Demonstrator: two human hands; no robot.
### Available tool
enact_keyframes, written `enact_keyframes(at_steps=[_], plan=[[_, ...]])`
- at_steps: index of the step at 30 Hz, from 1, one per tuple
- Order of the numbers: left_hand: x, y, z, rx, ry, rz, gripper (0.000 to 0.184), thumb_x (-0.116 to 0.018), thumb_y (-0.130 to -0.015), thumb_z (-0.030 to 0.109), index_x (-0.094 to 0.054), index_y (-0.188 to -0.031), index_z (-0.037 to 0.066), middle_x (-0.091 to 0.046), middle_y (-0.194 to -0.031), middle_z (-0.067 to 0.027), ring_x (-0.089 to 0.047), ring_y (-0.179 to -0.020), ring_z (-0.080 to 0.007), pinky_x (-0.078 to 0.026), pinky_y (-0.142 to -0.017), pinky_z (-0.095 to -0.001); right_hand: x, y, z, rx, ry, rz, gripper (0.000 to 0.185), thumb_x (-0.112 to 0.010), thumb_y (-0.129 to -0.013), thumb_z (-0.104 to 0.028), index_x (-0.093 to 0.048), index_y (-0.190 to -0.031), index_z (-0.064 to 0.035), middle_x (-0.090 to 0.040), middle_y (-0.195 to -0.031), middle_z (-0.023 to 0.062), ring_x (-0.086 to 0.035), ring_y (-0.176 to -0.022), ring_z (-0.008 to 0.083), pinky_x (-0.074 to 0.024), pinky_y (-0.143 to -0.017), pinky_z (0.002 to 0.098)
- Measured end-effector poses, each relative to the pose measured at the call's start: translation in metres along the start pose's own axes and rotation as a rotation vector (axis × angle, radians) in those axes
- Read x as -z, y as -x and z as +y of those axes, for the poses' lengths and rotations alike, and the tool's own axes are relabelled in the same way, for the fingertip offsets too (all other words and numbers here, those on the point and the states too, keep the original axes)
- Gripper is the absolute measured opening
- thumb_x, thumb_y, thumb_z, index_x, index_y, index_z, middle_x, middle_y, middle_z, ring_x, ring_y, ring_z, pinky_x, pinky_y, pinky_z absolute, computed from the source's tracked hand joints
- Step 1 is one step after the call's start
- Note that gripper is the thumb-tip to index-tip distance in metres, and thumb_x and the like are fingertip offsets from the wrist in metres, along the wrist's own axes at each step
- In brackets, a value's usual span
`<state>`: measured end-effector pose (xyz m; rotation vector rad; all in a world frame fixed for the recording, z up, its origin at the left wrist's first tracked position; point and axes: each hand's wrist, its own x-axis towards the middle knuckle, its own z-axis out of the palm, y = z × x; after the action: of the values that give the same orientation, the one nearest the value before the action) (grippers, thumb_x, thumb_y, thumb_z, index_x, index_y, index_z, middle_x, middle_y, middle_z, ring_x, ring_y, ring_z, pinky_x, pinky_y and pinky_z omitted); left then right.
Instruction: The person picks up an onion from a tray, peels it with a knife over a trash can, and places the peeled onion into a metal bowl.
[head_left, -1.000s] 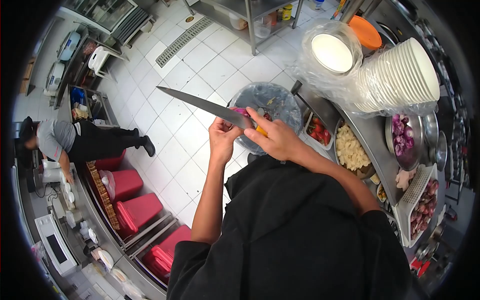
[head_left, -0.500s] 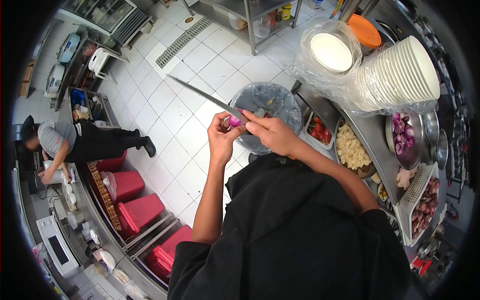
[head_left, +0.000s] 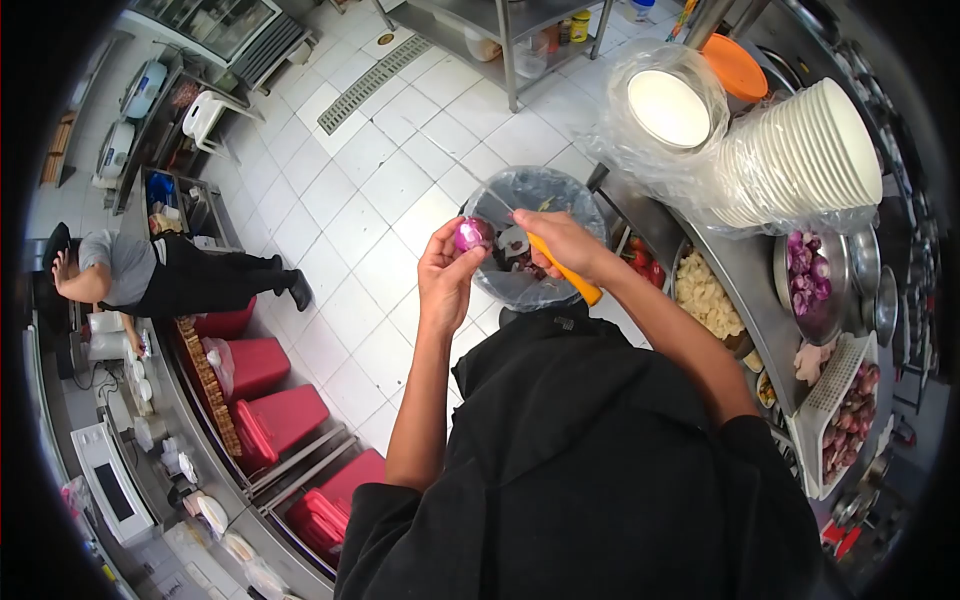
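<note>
My left hand [head_left: 446,272] is closed around a purple onion [head_left: 473,234], partly peeled and shiny, with pale patches on its surface. In my right hand [head_left: 567,243] is a knife with an orange handle [head_left: 568,273]; its thin blade [head_left: 487,187] points up and to the left, seen nearly edge-on. The blade and the onion are apart. Under both hands stands a bin lined with a clear plastic bag [head_left: 590,212], and scraps lie inside it.
At right, a metal counter [head_left: 735,262] bears a bowl of peeled onions [head_left: 808,270], a white basket of unpeeled onions [head_left: 850,420] and stacked white tubs [head_left: 800,150]. Red peppers [head_left: 645,262] and pale chopped pieces [head_left: 705,297] sit nearer me. A co-worker [head_left: 120,275] stands at left by red bins [head_left: 275,415].
My right hand has turned the knife and drawn it right, off the onion, so the orange handle now shows. The co-worker has raised one hand toward the head.
</note>
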<state>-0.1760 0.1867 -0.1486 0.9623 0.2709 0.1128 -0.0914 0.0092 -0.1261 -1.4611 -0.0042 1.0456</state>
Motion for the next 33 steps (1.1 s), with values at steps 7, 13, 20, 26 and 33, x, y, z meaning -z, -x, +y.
enact_keyframes(at_steps=[7,13,20,26,33], plan=[[-0.004,-0.003,0.001,0.017,-0.065,0.086,0.034,-0.059,-0.084,-0.003,-0.048,-0.116,-0.003,-0.06,-0.111,-0.0138,-0.061,-0.1,-0.0203,-0.051,-0.092,-0.0381,-0.017,0.007,-0.006,0.199,0.351,0.127,0.069,-0.048,-0.091,-0.047,-0.036,-0.139,0.0007,-0.055,-0.068,0.01,-0.05,-0.048,0.0134,-0.0425,-0.047,0.029],[-0.001,-0.005,-0.003,0.007,-0.078,0.108,0.033,-0.06,-0.083,-0.004,-0.049,-0.114,-0.003,-0.06,-0.109,-0.0145,-0.061,-0.099,-0.0213,-0.051,-0.091,-0.0387,-0.006,-0.011,0.011,0.209,0.434,0.158,0.068,-0.048,-0.091,-0.046,-0.038,-0.138,0.0021,-0.056,-0.064,0.0096,-0.052,-0.047,0.016,-0.0453,-0.051,0.032],[-0.004,-0.001,-0.002,0.036,-0.042,0.122,0.033,-0.061,-0.083,-0.004,-0.048,-0.113,-0.002,-0.06,-0.108,-0.0151,-0.061,-0.099,-0.0219,-0.052,-0.091,-0.038,-0.007,-0.009,0.002,0.094,0.392,0.162,0.071,-0.049,-0.091,-0.048,-0.039,-0.136,0.0058,-0.058,-0.064,0.0115,-0.057,-0.051,0.0211,-0.0475,-0.055,0.0341],[-0.007,-0.001,-0.001,0.055,0.02,0.129,0.031,-0.061,-0.082,-0.005,-0.05,-0.111,-0.001,-0.06,-0.104,-0.011,-0.062,-0.093,-0.0183,-0.053,-0.082,-0.0309,-0.024,0.019,0.002,0.5,0.585,0.189,0.066,-0.051,-0.092,-0.041,-0.035,-0.138,0.0035,-0.061,-0.069,0.0133,-0.059,-0.059,0.0217,-0.0454,-0.061,0.0329],[-0.013,-0.005,0.002,0.037,0.019,0.043,0.027,-0.057,-0.082,-0.008,-0.052,-0.108,-0.001,-0.062,-0.1,-0.0107,-0.063,-0.089,-0.0179,-0.053,-0.078,-0.0299,-0.033,0.036,-0.01,0.518,0.66,0.125,0.067,-0.049,-0.091,-0.041,-0.035,-0.135,0.0081,-0.059,-0.067,0.0216,-0.062,-0.066,0.0362,-0.0467,-0.065,0.0415]])
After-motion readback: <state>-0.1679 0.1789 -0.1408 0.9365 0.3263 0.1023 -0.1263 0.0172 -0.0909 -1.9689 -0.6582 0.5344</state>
